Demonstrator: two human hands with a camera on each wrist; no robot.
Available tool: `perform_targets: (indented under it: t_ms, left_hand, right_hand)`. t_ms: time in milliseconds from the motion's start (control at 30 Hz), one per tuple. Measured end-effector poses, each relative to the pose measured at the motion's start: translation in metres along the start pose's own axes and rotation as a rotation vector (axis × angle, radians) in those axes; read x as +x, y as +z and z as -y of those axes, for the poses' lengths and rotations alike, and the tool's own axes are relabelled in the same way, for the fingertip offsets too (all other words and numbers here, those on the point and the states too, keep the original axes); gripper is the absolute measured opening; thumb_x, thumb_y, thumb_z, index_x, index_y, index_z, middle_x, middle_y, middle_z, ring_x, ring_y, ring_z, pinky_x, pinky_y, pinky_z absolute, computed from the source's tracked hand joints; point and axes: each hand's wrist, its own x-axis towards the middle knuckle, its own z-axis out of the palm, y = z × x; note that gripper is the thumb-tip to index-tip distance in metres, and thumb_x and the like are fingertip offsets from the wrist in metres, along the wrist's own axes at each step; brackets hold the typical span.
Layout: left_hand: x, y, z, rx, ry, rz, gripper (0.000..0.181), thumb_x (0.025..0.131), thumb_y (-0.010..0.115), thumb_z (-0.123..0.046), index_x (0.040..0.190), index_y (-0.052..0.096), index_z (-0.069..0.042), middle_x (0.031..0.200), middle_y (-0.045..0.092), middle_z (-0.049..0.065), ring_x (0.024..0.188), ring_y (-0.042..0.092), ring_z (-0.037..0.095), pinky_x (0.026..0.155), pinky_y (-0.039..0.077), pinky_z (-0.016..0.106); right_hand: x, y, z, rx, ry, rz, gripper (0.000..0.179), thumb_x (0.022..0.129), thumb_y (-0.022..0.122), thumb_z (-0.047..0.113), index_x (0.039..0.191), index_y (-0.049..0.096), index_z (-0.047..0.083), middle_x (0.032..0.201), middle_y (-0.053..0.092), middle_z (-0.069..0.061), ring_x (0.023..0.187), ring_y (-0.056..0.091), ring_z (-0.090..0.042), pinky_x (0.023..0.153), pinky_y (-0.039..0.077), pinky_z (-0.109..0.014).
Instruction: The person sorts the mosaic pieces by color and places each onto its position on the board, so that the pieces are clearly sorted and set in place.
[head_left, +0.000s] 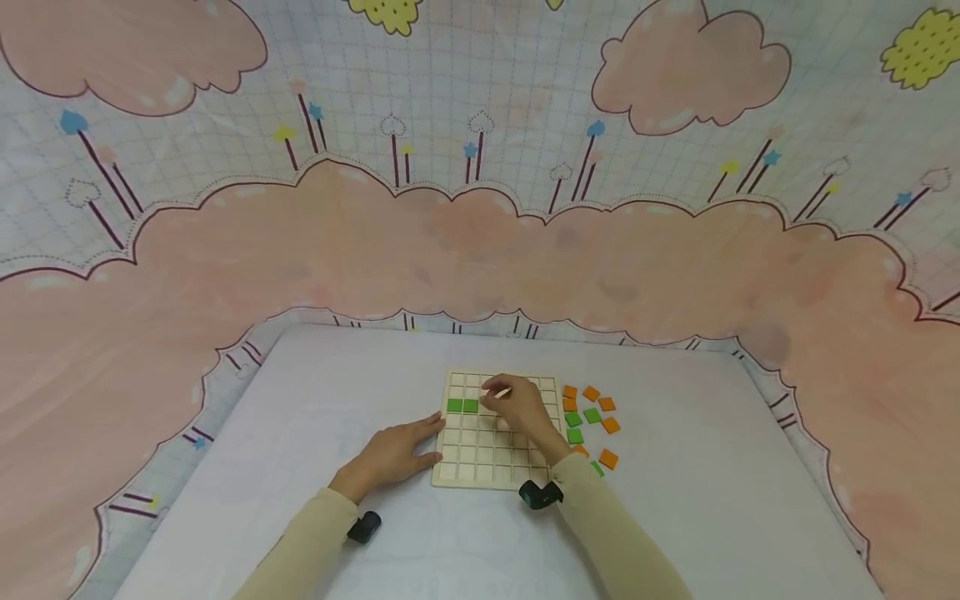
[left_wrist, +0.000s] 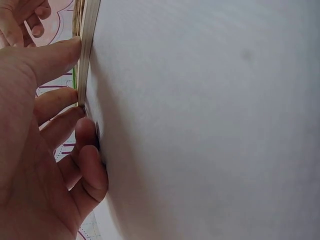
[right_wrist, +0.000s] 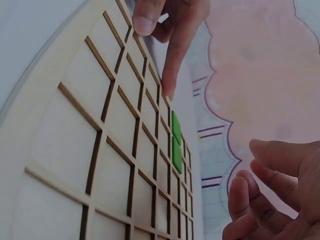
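Note:
A pale wooden grid board [head_left: 472, 484] lies on the table, its square cells divided by thin raised strips. Two green tiles [right_wrist: 176, 156] sit side by side in cells at the board's left, in an upper row. My left hand [head_left: 396, 450] rests at the left edge, thumb and fingertips touching the rim in the left wrist view. Over the upper middle of the board is my right hand [head_left: 521, 406], just right of the green tiles. Its fingers [right_wrist: 272, 175] are loosely bent and apart from the board in the right wrist view, with no tile visible between them.
Loose orange tiles [head_left: 608, 459] and green tiles [head_left: 592, 415] lie scattered along the board's right side, some partly behind the right forearm. A white cloth covers the table [head_left: 360, 367]. Beyond its far edge hangs a patterned curtain [head_left: 480, 250] with pink clouds.

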Motion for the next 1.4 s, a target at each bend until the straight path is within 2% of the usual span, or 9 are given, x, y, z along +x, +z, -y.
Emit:
perform_targets:
  t_ms: [333,567,767,1000,1100,1400]
  left_hand:
    - [0.001,0.002,-0.002,0.005,-0.009,-0.008,0.061,0.092,0.067,-0.041,0.145,0.05,-0.019,0.156,0.042,-0.002,0.135,0.051,0.032,0.109,0.045,0.052]
    - [-0.002,0.002,0.002,0.016,-0.014,-0.009,0.061,0.091,0.067,-0.042,0.145,0.05,-0.02,0.155,0.043,-0.003,0.136,0.051,0.031,0.109,0.045,0.051]
    - [-0.002,0.003,0.002,0.007,-0.02,0.0,0.061,0.091,0.067,-0.042,0.146,0.049,-0.02,0.156,0.042,-0.003,0.137,0.05,0.031,0.11,0.044,0.051]
    - [0.001,0.005,0.003,0.023,-0.023,-0.003,0.062,0.092,0.066,-0.044,0.147,0.048,-0.022,0.157,0.04,-0.005,0.138,0.049,0.029,0.111,0.043,0.05]
    - [0.002,0.005,0.003,0.021,-0.029,-0.004,0.062,0.092,0.066,-0.045,0.147,0.048,-0.022,0.157,0.04,-0.005,0.138,0.048,0.029,0.111,0.043,0.05]
    - [0.002,0.005,0.002,0.019,-0.041,0.005,0.062,0.091,0.066,-0.044,0.146,0.048,-0.022,0.156,0.041,-0.005,0.138,0.049,0.03,0.111,0.043,0.051]
  right_hand:
    - [-0.011,-0.02,-0.009,-0.056,-0.041,-0.064,0.024,0.088,0.074,0.022,0.107,0.073,0.009,0.093,0.07,-0.001,0.081,0.064,-0.015,0.072,0.055,-0.028]
    - [-0.02,-0.028,-0.013,-0.013,-0.034,-0.084,0.023,0.089,0.073,0.018,0.109,0.072,0.007,0.094,0.068,-0.003,0.079,0.061,-0.015,0.068,0.053,-0.027]
    - [-0.031,-0.038,-0.019,-0.025,-0.036,-0.1,0.024,0.088,0.074,0.02,0.108,0.072,0.008,0.094,0.069,-0.002,0.078,0.062,-0.014,0.064,0.052,-0.025]
    - [-0.038,-0.05,-0.024,-0.039,-0.093,-0.126,0.023,0.089,0.073,0.016,0.108,0.072,0.004,0.094,0.07,-0.005,0.08,0.065,-0.016,0.074,0.055,-0.027]
    - [-0.042,-0.056,-0.026,-0.048,-0.077,-0.129,0.024,0.089,0.073,0.017,0.109,0.072,0.005,0.096,0.07,-0.005,0.082,0.064,-0.016,0.075,0.055,-0.026]
    - [-0.05,-0.073,-0.033,-0.066,0.03,-0.144,0.027,0.088,0.073,0.019,0.112,0.071,0.007,0.098,0.068,-0.005,0.086,0.063,-0.02,0.066,0.052,-0.024]
